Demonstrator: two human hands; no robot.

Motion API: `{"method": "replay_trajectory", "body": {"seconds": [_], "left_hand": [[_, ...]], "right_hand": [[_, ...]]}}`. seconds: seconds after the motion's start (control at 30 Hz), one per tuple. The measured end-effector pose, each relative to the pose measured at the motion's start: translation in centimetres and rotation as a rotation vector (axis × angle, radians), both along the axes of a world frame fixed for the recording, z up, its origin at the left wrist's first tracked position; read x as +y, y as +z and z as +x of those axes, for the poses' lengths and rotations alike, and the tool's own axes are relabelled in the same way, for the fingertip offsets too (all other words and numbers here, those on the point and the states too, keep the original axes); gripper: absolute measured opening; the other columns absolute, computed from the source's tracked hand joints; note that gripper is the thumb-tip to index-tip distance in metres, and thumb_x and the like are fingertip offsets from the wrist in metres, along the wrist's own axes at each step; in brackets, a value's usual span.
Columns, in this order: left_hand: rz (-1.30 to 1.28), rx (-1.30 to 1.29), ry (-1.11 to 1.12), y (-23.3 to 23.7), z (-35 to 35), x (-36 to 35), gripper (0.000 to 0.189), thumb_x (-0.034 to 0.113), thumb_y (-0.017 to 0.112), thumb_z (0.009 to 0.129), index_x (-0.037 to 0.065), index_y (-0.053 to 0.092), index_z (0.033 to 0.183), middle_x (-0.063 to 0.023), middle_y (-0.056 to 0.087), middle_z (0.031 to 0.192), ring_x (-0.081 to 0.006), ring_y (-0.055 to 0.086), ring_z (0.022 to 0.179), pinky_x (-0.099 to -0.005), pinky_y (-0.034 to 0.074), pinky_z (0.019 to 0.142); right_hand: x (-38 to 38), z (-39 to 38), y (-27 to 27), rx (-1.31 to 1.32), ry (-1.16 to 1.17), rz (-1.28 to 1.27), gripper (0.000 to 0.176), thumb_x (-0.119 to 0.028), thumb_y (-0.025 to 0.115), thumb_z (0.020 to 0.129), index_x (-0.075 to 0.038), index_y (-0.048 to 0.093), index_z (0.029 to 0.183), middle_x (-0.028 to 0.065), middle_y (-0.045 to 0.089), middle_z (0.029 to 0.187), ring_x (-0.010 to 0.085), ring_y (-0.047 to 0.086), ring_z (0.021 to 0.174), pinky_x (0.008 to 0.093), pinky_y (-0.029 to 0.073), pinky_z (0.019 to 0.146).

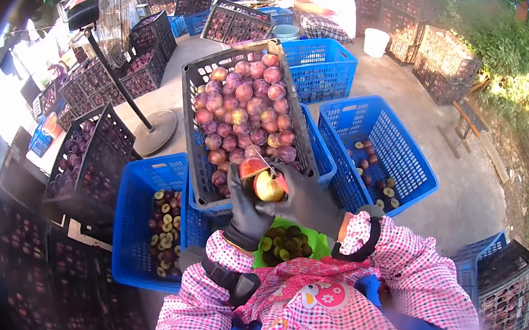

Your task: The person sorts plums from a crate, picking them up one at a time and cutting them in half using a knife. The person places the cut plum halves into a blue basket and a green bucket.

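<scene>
Both my hands wear black gloves and meet over the near edge of a black crate (192, 127) heaped with red-purple plums (243, 92). My left hand (248, 206) is closed around a cut plum (269, 186), its pale yellow flesh facing up and red skin showing above. My right hand (311, 200) is closed on a small knife (272, 169); a thin blade and a bit of reddish handle show beside the fruit. Below the hands, a bright green container (318, 242) holds dark green cut pieces. The right fingertips are partly hidden.
Blue crates with halved plums stand at the left (118, 256) and right (419, 173). Another blue crate (322, 67) is behind. Stacked black crates (63, 286) crowd the left side. A pole stand (157, 135) rises nearby. A person (331, 4) sits at the back beside a white bucket (376, 41).
</scene>
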State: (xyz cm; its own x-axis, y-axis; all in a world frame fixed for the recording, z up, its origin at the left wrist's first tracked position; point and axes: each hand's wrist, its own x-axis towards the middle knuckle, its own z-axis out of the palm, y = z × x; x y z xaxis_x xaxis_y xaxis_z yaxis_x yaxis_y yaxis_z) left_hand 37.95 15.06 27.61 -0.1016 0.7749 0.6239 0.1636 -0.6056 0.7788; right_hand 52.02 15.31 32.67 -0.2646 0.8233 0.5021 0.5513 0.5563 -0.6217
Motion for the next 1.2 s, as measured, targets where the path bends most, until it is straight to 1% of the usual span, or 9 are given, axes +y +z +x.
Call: {"method": "replay_trajectory", "body": {"seconds": [0.07,0.1,0.2,0.27,0.33,0.5,0.7,0.87,1.2], "left_hand": [[-0.463,-0.835,-0.676,2.4,-0.4,-0.2,0.071,0.065,0.035,0.098,0.009,0.042,0.141,-0.012,0.055,0.131,-0.0251,0.057,0.117,-0.0414,0.044,0.105],[-0.173,-0.682,-0.629,3.5,-0.2,-0.7,0.068,0.064,0.038,0.098,0.012,0.041,0.142,-0.0135,0.054,0.133,-0.027,0.058,0.116,-0.0434,0.046,0.104],[-0.505,-1.035,-0.571,4.7,-6.9,1.1,0.055,0.056,0.039,0.1,0.008,0.058,0.119,-0.0138,0.066,0.116,-0.0283,0.063,0.109,-0.039,0.051,0.094],[-0.438,-0.628,-0.034,4.0,-15.4,0.9,0.05,0.053,0.043,0.099,0.008,0.06,0.112,-0.013,0.067,0.111,-0.0285,0.066,0.1,-0.037,0.052,0.088],[-0.479,-0.713,-0.362,2.9,-21.0,0.8,0.043,0.041,0.053,0.097,0.004,0.059,0.118,-0.0139,0.067,0.109,-0.0296,0.065,0.096,-0.0376,0.051,0.09],[-0.118,0.823,0.484,6.0,-20.7,3.3,0.047,0.028,0.067,0.088,-0.003,0.058,0.122,-0.0211,0.067,0.109,-0.0381,0.063,0.103,-0.0431,0.048,0.092],[-0.697,1.121,-0.065,-4.3,-11.1,12.7,0.036,0.036,0.06,0.087,0.004,0.063,0.103,-0.0231,0.067,0.099,-0.0388,0.065,0.098,-0.0491,0.052,0.082],[-0.558,1.632,0.053,-13.1,-8.8,15.1,0.044,0.044,0.056,0.086,0.01,0.07,0.111,-0.0156,0.072,0.1,-0.0303,0.07,0.094,-0.0478,0.053,0.081],[-0.949,1.383,0.207,-13.1,-8.6,13.8,0.046,0.047,0.055,0.088,0.014,0.067,0.118,-0.0172,0.058,0.129,-0.0349,0.059,0.116,-0.0503,0.045,0.093]], "right_hand": [[-0.3,-0.2,0.3,0.098,0.096,-0.184,0.075,-0.043,0.084,0.073,-0.001,0.052,0.126,0.0211,0.064,0.11,0.0391,0.066,0.097,0.044,0.052,0.082],[-0.3,-0.2,0.2,0.095,0.063,-0.156,0.073,-0.039,0.086,0.072,-0.002,0.052,0.125,0.0195,0.065,0.11,0.0355,0.067,0.094,0.042,0.053,0.082],[1.0,4.0,1.9,0.171,-0.006,-0.036,0.066,-0.036,0.086,0.073,-0.002,0.055,0.121,0.0166,0.067,0.106,0.0301,0.068,0.088,0.0396,0.053,0.08],[2.6,9.9,4.1,0.224,-0.087,-0.086,0.059,-0.033,0.085,0.074,-0.001,0.058,0.116,0.0144,0.068,0.097,0.0268,0.068,0.085,0.0375,0.053,0.078],[4.4,16.6,4.0,-0.023,-0.27,0.013,0.049,-0.031,0.082,0.079,-0.002,0.061,0.112,0.0111,0.068,0.091,0.0226,0.067,0.081,0.0359,0.053,0.075],[5.1,18.9,5.1,0.007,-0.344,-0.003,0.037,-0.033,0.076,0.086,-0.001,0.064,0.103,0.0099,0.069,0.085,0.019,0.066,0.075,0.0332,0.053,0.072],[6.8,14.5,1.7,-0.006,-0.319,-0.311,0.035,-0.038,0.07,0.09,-0.005,0.068,0.101,0.0138,0.069,0.076,0.0276,0.068,0.063,0.0387,0.051,0.058],[10.8,9.8,-6.1,-0.14,-0.367,-0.161,0.053,-0.055,0.067,0.085,-0.007,0.065,0.107,0.0223,0.068,0.084,0.0423,0.066,0.078,0.0502,0.051,0.066],[11.5,4.7,-9.0,-0.088,-0.571,-0.232,0.051,-0.041,0.075,0.079,-0.003,0.057,0.107,0.0262,0.066,0.092,0.0464,0.063,0.086,0.0541,0.049,0.072]]}}
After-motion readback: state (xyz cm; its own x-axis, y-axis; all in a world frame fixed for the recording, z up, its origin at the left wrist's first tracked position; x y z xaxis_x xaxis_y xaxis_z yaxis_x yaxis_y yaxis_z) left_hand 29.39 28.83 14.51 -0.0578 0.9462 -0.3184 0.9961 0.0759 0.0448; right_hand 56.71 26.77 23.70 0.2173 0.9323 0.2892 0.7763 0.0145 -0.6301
